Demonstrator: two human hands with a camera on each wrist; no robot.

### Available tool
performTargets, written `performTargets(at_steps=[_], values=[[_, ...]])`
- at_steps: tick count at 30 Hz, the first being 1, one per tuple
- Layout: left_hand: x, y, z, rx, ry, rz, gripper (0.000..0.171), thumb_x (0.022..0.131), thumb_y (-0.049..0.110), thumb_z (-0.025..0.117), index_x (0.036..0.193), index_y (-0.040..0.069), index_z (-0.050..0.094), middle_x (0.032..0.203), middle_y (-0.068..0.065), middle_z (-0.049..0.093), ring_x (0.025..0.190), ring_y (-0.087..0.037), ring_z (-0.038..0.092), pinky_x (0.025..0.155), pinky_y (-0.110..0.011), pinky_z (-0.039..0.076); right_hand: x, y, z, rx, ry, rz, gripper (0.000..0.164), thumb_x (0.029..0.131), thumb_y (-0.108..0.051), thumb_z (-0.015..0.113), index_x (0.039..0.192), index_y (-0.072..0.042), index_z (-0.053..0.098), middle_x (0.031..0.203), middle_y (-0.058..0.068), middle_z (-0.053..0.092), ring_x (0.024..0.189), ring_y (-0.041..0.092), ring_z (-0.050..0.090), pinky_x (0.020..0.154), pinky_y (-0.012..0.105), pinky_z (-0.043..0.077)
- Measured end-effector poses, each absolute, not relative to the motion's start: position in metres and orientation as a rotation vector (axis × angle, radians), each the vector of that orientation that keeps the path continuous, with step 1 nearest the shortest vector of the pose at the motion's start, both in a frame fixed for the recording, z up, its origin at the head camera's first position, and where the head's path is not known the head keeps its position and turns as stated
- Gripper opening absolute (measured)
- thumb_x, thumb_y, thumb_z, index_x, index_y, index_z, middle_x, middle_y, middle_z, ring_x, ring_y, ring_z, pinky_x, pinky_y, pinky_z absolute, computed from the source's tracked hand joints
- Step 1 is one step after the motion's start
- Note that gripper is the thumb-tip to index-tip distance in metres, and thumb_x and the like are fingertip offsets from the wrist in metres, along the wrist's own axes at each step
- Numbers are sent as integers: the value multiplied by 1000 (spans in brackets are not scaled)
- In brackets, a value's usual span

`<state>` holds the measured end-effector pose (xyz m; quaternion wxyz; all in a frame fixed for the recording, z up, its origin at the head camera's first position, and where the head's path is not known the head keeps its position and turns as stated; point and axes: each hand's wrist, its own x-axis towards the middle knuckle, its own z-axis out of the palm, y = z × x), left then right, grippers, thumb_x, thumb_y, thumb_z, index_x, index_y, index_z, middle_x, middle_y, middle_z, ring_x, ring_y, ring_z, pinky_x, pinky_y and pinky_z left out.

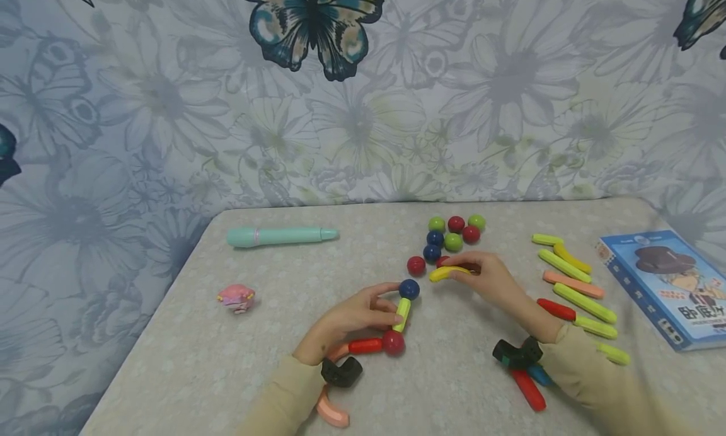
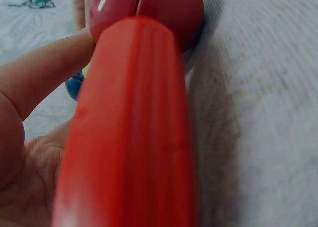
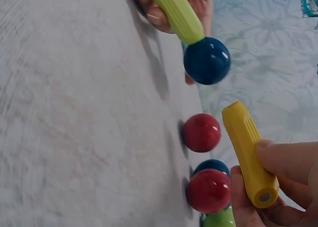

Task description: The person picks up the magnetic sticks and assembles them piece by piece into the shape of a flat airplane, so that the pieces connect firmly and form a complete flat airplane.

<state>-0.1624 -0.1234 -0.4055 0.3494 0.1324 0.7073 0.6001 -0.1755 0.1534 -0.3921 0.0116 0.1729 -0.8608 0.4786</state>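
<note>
My left hand [image 1: 363, 310] pinches a short yellow-green magnetic rod [image 1: 402, 315] between thumb and fingers. A blue ball [image 1: 409, 289] sits on its far end and a red ball [image 1: 394, 343] on its near end. From that red ball a red rod [image 2: 124, 137] runs left to peach curved pieces [image 1: 331, 412], partly hidden under my left wrist. My right hand [image 1: 482, 275] pinches a curved yellow magnetic rod [image 3: 248, 152] just right of the blue ball, apart from it. A round metal dot shows on the yellow rod's end in the right wrist view.
Behind my hands lie loose red, blue and green balls [image 1: 453, 242]. Several straight and curved rods [image 1: 584, 302] line the right side beside a blue box [image 1: 663, 285]. A red rod [image 1: 529, 390] lies under my right wrist. A mint pen [image 1: 283, 235] and pink toy [image 1: 236, 297] are at left.
</note>
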Motion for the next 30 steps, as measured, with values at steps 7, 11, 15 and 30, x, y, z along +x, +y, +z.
performTargets(at_steps=[7, 11, 15, 30], values=[[-165, -123, -405, 353, 1821, 1565, 64, 85, 10, 67, 141, 6, 37, 96, -8, 64, 83, -17, 58, 80, -33, 48, -178, 139, -398, 520, -2659, 1498, 20, 84, -4, 69, 103, 0, 69, 103, 11, 66, 100, 28, 58, 82, 38, 48], [-165, -123, -406, 346, 1818, 1566, 64, 85, 11, 67, 141, 6, 37, 97, -9, 64, 83, -18, 59, 81, -34, 48, -177, 131, -400, 519, -2648, 1525, 20, 84, -2, 68, 103, 1, 69, 104, 13, 64, 100, 29, 57, 82, 39, 48], [-163, -122, -407, 339, 1855, 1535, 65, 85, 13, 68, 141, 6, 36, 99, -9, 64, 86, -20, 60, 83, -35, 47, -175, 128, -403, 468, -2647, 1564, 21, 84, -2, 68, 104, 2, 68, 105, 14, 64, 99, 28, 57, 83, 38, 48], [-171, -122, -395, 365, 1914, 1462, 52, 90, 22, 63, 136, 7, 42, 116, -11, 59, 98, -22, 60, 88, -37, 44, -168, 141, -396, 148, -2612, 2097, 36, 88, -19, 67, 116, 2, 62, 116, 13, 58, 100, 22, 55, 83, 26, 47]])
